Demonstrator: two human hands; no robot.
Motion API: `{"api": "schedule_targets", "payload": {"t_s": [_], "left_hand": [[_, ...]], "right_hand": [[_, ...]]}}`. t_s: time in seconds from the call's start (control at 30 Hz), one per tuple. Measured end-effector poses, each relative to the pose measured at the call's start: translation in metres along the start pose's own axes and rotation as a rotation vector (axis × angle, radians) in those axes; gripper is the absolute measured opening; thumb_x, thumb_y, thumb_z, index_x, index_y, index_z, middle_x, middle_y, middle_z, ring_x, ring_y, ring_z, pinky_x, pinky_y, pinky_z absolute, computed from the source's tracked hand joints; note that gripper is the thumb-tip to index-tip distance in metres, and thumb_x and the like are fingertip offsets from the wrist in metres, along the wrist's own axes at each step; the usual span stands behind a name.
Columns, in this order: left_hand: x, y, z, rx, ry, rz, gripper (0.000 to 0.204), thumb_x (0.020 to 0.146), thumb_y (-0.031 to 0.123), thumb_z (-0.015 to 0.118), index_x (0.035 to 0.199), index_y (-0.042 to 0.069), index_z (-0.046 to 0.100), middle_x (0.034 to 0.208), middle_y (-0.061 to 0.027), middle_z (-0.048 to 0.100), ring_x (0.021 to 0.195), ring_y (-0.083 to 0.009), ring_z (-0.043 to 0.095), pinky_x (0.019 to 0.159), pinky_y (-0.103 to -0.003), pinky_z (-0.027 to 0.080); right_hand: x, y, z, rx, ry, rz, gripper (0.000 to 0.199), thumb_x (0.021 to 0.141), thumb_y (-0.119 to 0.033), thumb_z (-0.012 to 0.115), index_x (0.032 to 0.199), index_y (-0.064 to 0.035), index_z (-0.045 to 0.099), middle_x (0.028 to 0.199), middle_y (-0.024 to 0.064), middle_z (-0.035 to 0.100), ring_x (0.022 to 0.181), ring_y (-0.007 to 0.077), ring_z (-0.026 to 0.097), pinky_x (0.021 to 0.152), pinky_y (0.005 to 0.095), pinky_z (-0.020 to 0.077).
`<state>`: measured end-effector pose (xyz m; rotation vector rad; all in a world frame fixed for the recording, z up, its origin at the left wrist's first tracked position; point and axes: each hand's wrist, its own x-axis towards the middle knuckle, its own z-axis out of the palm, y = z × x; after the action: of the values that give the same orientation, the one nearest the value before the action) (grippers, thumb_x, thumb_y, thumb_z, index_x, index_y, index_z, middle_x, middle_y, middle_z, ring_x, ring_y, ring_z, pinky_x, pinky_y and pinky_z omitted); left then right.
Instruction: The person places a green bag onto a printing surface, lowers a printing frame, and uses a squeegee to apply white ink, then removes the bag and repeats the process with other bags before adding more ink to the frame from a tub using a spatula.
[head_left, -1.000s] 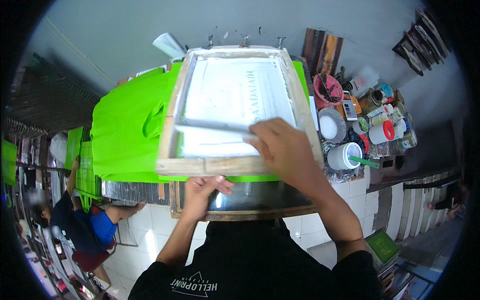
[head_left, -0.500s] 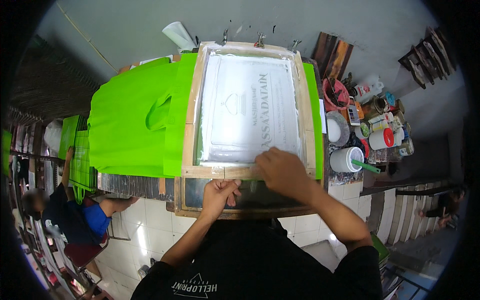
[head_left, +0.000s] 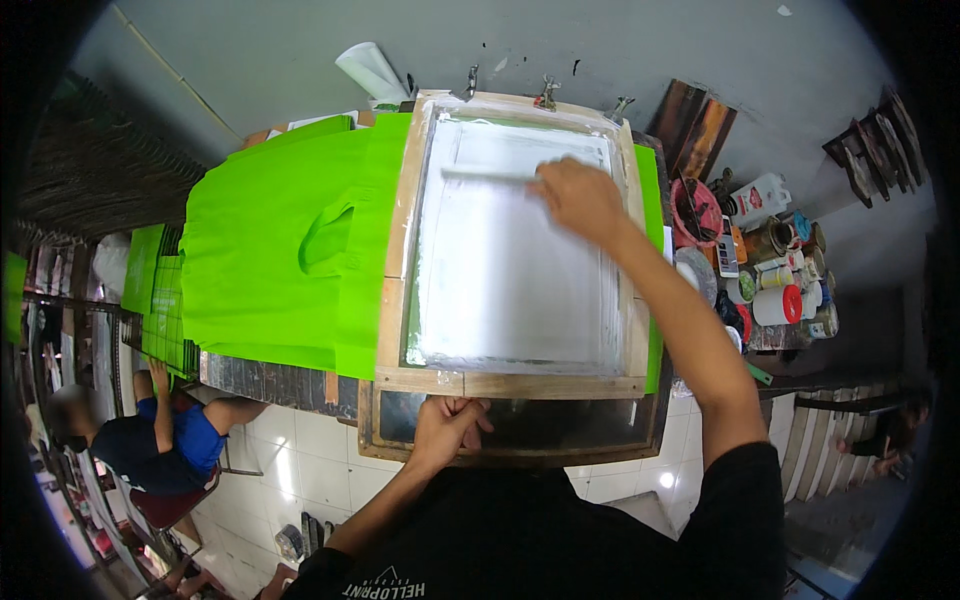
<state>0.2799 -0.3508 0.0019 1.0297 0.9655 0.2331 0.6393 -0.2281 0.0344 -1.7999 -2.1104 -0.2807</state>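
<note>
Pots (head_left: 778, 300) of ink crowd beside wooden screen frame (head_left: 510, 383), right hand (head_left: 580, 200) gripping squeegee (head_left: 490, 175).

The printing screen's frame (head_left: 520, 382) was bare, pale wood with a matt, worn face. Its mesh (head_left: 510, 270) looked smooth and was coated in wet white ink with a dull sheen. The bright green bags (head_left: 270, 250) were matt cloth, slightly creased. The squeegee (head_left: 488, 175) seemed smooth and pale. The bench front (head_left: 520, 432) was dark and glossy. The floor tiles (head_left: 300, 460) were glazed white.

Neon-green bags (head_left: 270, 260), white-coated screen (head_left: 515, 250)
</note>
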Motion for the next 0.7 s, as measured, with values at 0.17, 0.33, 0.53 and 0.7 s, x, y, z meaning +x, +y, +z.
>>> {"api": "schedule_targets", "payload": {"t_s": [0.17, 0.33, 0.53, 0.7], "left_hand": [[-0.004, 0.013, -0.003, -0.462, -0.098, -0.11, 0.031, 0.1, 0.019, 0.055, 0.113, -0.006, 0.066, 0.097, -0.0239, 0.074, 0.073, -0.0245, 0.073, 0.065, -0.032, 0.057], [-0.008, 0.025, -0.029, -0.412, -0.47, -0.148, 0.036, 0.102, 0.023, 0.052, 0.12, -0.007, 0.063, 0.113, -0.0273, 0.071, 0.092, -0.0269, 0.074, 0.078, -0.034, 0.06], [0.071, 0.133, -0.022, 0.312, -0.036, 0.529, 0.019, 0.101, 0.012, 0.058, 0.11, -0.001, 0.07, 0.099, -0.011, 0.076, 0.088, -0.0148, 0.07, 0.078, -0.03, 0.055], [0.202, 0.238, -0.032, 0.954, 0.49, 1.462, 0.033, 0.089, 0.02, 0.071, 0.114, 0.0, 0.068, 0.102, -0.0203, 0.072, 0.087, -0.0393, 0.069, 0.086, -0.048, 0.054]], "right_hand": [[0.071, 0.067, -0.006, 0.183, -0.208, 0.211, 0.05, 0.091, -0.046, 0.072, 0.122, -0.0064, 0.07, 0.093, 0.0189, 0.073, 0.083, 0.0345, 0.069, 0.075, 0.0443, 0.0527], [0.103, 0.072, -0.031, 0.181, -0.396, 0.337, 0.048, 0.089, -0.048, 0.072, 0.116, -0.0087, 0.074, 0.094, 0.0187, 0.073, 0.091, 0.0373, 0.069, 0.083, 0.0462, 0.0527], [0.082, 0.052, 0.009, -0.141, -0.067, 0.479, 0.063, 0.083, -0.067, 0.068, 0.102, -0.007, 0.076, 0.094, 0.0152, 0.075, 0.089, 0.0349, 0.072, 0.079, 0.0477, 0.0554], [0.063, 0.028, 0.012, -0.122, 0.048, 0.377, 0.068, 0.081, -0.071, 0.067, 0.095, -0.0045, 0.074, 0.089, 0.0155, 0.075, 0.081, 0.0339, 0.073, 0.071, 0.0466, 0.0563]]}}
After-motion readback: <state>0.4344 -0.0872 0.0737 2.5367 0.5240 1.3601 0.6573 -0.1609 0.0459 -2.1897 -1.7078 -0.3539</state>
